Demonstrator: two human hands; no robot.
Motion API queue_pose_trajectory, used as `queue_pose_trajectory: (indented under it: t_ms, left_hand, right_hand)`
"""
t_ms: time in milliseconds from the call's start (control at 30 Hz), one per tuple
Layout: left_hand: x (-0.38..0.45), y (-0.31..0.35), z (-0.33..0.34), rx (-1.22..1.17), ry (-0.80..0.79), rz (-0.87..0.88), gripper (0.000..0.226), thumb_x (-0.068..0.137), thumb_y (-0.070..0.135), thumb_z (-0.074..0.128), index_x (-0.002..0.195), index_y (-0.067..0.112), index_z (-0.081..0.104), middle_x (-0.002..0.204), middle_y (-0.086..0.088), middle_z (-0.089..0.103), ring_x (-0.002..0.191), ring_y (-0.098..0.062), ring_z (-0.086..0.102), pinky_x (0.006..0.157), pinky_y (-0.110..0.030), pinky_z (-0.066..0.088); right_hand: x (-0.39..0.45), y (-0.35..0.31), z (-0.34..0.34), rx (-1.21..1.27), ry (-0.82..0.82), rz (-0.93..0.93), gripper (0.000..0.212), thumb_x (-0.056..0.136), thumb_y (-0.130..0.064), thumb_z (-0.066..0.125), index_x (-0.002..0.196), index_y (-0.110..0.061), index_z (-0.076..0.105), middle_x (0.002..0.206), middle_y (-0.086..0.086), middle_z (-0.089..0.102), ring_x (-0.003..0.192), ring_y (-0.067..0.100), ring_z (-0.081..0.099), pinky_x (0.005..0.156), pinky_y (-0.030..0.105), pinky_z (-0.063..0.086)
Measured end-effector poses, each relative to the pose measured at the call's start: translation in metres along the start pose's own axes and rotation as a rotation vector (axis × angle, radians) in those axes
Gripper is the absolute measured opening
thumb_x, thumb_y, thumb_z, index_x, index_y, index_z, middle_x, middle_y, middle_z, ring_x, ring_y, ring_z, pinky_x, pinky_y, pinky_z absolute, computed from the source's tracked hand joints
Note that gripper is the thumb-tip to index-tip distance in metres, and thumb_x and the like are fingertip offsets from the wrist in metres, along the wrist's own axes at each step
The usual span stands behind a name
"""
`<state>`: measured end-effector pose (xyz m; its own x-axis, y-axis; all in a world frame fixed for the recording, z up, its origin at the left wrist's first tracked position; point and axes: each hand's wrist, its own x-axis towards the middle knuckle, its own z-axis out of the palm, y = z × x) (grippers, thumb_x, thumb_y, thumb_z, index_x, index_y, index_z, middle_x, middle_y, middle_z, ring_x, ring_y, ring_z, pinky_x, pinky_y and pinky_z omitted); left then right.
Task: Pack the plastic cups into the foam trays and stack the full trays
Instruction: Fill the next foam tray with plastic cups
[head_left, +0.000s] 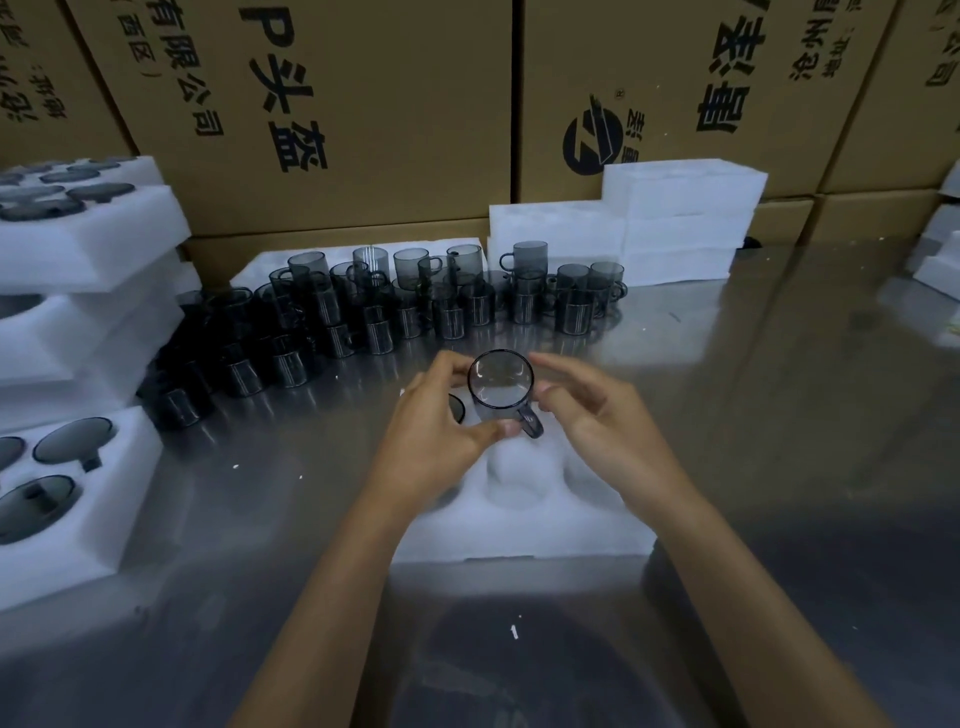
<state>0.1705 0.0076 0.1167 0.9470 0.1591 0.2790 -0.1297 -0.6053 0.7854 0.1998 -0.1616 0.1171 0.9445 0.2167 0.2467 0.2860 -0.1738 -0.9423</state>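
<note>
My left hand (441, 421) grips a dark see-through plastic cup (500, 382) by its wall, thumb near the handle, rim facing me. The cup hangs above a white foam tray (524, 525) lying on the steel table in front of me. Beside the cup on the right, my right hand (597, 415) hovers with its fingers loosely spread; whether it touches the cup is unclear. One cup (456, 408) sits in a tray pocket, partly hidden behind my left hand. Several loose cups (395, 306) stand in stacks further back.
Filled foam trays (67, 499) lie at the left, with a taller stack (88, 244) behind them. Empty foam trays (680, 218) are piled at the back right. Cardboard boxes (363, 104) wall off the far side of the table.
</note>
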Motion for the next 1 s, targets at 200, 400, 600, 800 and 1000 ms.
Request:
queue_pose_trajectory:
  t_ms: [200,400,600,800,1000]
  left_hand:
    - [-0.0019,-0.0043,0.0008,0.058,-0.062,-0.025,0.054,0.072,0.040,0.085,0.119,0.033,0.059,0.125,0.009,0.057,0.120,-0.009,0.051,0.092,-0.022,0.034]
    - [-0.0034,-0.0025,-0.0005,0.080,-0.092,0.017,0.055,0.080,0.039,0.078,0.131,0.043,0.055,0.127,0.014,0.058,0.124,-0.005,0.049,0.092,-0.014,0.035]
    - [-0.0065,0.0012,-0.0002,-0.046,-0.060,0.037,0.036,0.097,0.044,0.055,0.133,0.044,0.052,0.126,0.017,0.064,0.123,-0.001,0.054,0.099,-0.025,0.041]
    - [-0.0047,0.0011,-0.0021,-0.017,-0.007,0.028,0.026,0.097,0.032,0.059,0.122,0.033,0.062,0.118,0.017,0.060,0.123,-0.007,0.053,0.101,-0.032,0.042]
    - [-0.0058,-0.0026,0.0023,0.240,0.035,0.009,0.032,0.099,0.035,0.051,0.130,0.029,0.061,0.136,0.000,0.049,0.131,-0.021,0.040,0.111,-0.035,0.031]
  right_hand:
    - [-0.0009,0.0010,0.0021,-0.036,0.074,0.002,0.014,0.096,-0.029,0.062,0.092,-0.027,0.076,0.088,-0.014,0.074,0.083,-0.003,0.062,0.070,0.001,0.041]
    - [0.0030,0.0007,0.0004,-0.076,0.040,-0.003,0.017,0.098,-0.024,0.061,0.113,-0.025,0.069,0.094,-0.006,0.070,0.086,0.002,0.063,0.072,0.007,0.046]
    - [0.0036,0.0002,-0.0001,-0.080,0.029,-0.014,0.020,0.100,-0.012,0.057,0.114,-0.017,0.071,0.095,-0.003,0.069,0.081,-0.001,0.059,0.072,0.005,0.045]
    - [0.0032,0.0024,0.0018,-0.136,0.037,-0.049,0.024,0.099,-0.014,0.058,0.120,-0.018,0.070,0.096,-0.006,0.070,0.078,-0.009,0.057,0.073,0.005,0.044]
    - [0.0061,0.0092,0.0058,-0.501,0.071,-0.098,0.027,0.100,-0.025,0.055,0.122,-0.024,0.071,0.106,-0.007,0.059,0.113,0.017,0.047,0.095,0.031,0.036]
